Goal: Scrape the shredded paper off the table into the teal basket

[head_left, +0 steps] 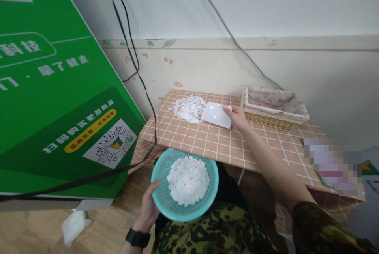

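Over the checked surface (204,137), the right hand (237,118) grips a white scraper (216,114) against paper scraps (189,109); below, the left hand (149,203) clutches a turquoise basket (183,216)!

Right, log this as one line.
left hand: gripping teal colander | colander: paper scraps inside | right hand: holding white scraper | scraper: at edge of scrap pile on checked tablecloth

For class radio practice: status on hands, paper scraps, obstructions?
Left hand gripping teal basket. Right hand holding white scraper at edge of tabletop paper scraps. Black cable left, possible snag.
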The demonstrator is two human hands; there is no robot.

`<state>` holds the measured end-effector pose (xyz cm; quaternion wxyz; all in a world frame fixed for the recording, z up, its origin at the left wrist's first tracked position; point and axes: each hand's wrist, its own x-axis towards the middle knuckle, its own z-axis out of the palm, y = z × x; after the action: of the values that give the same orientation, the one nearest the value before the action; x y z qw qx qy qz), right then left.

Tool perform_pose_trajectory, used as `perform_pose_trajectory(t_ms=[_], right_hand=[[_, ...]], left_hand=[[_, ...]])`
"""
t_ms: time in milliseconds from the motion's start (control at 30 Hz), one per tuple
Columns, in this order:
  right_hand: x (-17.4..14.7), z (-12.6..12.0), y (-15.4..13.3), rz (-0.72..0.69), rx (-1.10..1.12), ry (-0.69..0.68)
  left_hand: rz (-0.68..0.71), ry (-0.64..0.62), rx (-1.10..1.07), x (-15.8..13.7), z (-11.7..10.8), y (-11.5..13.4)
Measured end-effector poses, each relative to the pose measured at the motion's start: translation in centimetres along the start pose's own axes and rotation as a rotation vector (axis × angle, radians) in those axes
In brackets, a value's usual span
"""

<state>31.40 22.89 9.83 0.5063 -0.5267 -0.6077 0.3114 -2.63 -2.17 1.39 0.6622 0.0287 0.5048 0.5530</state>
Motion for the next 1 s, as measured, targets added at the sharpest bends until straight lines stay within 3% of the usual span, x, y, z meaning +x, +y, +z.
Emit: perform_pose_trajectory(t_ms=[100, 333, 767, 1000], right_hand=[[-0.4, 1.3, 0.1, -0.085, -0.162, -0.032], [-0.5, 2.3, 0.0, -0.132, -0.294, 0.071], [1.1, 4.9, -2.7, -0.155, -0.183, -0.238], [1.4, 4.2, -2.0, -0.069, -0.125, -0.066]], left_hand=[[0.004, 0.007, 0.008, 0.6, -0.8, -0.7], [-0.003, 0.011, -0.013, 2.0, -2.3, -2.2], [0.014, -0.015, -0.055, 3.4, -3.2, -3.3], [0.022, -0.037, -0.050, 3.1, -2.7, -3.4]])
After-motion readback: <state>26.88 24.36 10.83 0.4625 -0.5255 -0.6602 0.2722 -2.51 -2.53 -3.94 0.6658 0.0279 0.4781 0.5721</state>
